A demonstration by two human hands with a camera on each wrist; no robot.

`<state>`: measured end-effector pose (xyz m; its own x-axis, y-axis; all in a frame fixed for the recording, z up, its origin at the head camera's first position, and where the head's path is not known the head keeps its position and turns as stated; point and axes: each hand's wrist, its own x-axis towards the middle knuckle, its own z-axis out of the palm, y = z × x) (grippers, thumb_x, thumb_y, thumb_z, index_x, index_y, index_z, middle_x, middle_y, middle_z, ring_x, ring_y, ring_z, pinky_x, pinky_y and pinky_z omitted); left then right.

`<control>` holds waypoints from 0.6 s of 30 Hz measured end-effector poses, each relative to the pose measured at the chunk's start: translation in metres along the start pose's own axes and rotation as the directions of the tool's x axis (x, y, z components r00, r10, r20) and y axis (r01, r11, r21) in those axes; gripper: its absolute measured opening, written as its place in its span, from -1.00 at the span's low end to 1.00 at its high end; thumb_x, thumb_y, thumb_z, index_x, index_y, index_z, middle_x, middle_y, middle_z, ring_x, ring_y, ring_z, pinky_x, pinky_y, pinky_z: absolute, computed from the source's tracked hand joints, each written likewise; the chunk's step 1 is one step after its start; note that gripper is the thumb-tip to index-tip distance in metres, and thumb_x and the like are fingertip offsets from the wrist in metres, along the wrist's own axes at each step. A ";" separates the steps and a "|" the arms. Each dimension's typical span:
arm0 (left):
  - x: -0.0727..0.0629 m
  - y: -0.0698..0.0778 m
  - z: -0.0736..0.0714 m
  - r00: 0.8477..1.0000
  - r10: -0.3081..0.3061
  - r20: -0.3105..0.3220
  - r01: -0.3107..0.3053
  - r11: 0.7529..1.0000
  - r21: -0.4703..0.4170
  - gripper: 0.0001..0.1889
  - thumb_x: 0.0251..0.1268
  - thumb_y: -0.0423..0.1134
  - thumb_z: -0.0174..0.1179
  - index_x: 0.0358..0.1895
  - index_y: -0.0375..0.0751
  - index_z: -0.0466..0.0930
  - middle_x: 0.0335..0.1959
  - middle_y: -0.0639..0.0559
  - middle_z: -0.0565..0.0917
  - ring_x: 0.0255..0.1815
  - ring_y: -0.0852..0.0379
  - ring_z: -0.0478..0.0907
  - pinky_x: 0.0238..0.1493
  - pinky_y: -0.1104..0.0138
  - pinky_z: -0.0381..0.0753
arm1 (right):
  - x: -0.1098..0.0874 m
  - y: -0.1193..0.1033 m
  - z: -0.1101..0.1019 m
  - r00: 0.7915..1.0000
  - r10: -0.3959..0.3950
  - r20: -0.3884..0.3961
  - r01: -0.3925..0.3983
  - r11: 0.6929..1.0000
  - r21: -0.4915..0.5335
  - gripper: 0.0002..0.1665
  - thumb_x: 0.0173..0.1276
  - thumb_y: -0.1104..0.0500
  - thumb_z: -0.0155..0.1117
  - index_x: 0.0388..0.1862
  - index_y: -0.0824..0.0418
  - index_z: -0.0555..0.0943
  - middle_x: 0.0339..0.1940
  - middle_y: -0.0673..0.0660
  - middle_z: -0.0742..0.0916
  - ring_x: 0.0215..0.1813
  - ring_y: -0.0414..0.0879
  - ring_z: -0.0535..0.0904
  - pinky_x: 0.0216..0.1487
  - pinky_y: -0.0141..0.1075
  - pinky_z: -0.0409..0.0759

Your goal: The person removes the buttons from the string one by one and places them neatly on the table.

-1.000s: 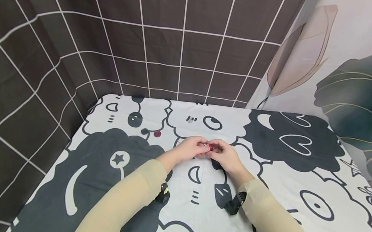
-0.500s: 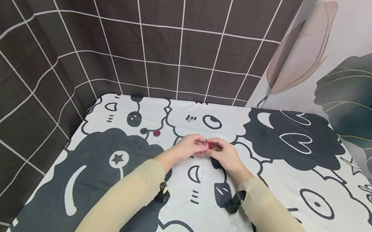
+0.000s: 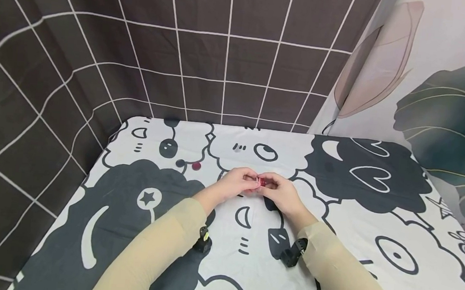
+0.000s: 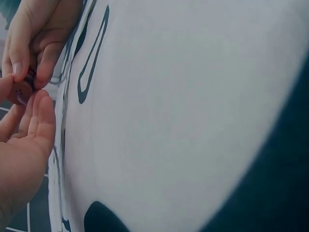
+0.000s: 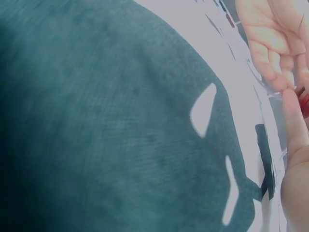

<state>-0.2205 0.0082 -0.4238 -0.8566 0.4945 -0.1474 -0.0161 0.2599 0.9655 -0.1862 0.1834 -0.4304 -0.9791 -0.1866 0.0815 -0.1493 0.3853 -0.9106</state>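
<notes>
Hidden: small red piece (image 3: 261,182) mostly covered by fingertips; its exact form cannot be told.
Left hand (image 3: 234,184): fingers curled, pinching the piece's left side.
Right hand (image 3: 280,192): fingers curled, pinching its right side.
Location: piece just above the patterned cloth (image 3: 377,215), mid-table.
Far: red disc (image 3: 196,166) lies well apart.

Cartoon-print tablecloth (image 3: 377,215), dark gridded backdrop (image 3: 224,55), perhaps a red button (image 3: 196,166) lying apart.

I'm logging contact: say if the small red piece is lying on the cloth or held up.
Held up: the red piece is pinched between left hand and right hand, above the cloth.
</notes>
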 end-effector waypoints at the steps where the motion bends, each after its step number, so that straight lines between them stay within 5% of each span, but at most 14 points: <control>1: 0.000 0.000 0.000 1.000 0.001 0.001 -0.001 1.000 0.000 -0.70 0.24 -0.31 0.21 0.00 -0.37 0.52 -0.26 -0.06 0.64 -0.30 0.17 0.59 -0.20 0.36 0.60 | 0.002 0.005 0.000 1.000 0.008 -0.003 -0.008 1.000 0.000 -0.56 0.15 0.29 0.38 0.03 0.34 0.57 -0.15 0.22 0.68 -0.25 -0.07 0.58 -0.26 -0.44 0.52; 18: 0.003 -0.007 -0.004 1.000 0.008 0.004 -0.008 1.000 0.020 -0.68 0.19 -0.28 0.26 -0.02 -0.36 0.58 -0.25 -0.04 0.66 -0.26 0.16 0.62 -0.19 0.38 0.60 | 0.004 0.011 -0.003 0.999 0.035 -0.011 -0.035 0.997 -0.072 -0.56 0.16 0.15 0.39 0.02 0.26 0.59 -0.23 0.15 0.69 -0.30 -0.10 0.57 -0.26 -0.38 0.51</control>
<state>-0.2245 0.0043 -0.4303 -0.8545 0.5001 -0.1407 0.0013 0.2729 0.9620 -0.1923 0.1898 -0.4387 -0.9851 -0.1632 0.0544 -0.1242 0.4560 -0.8813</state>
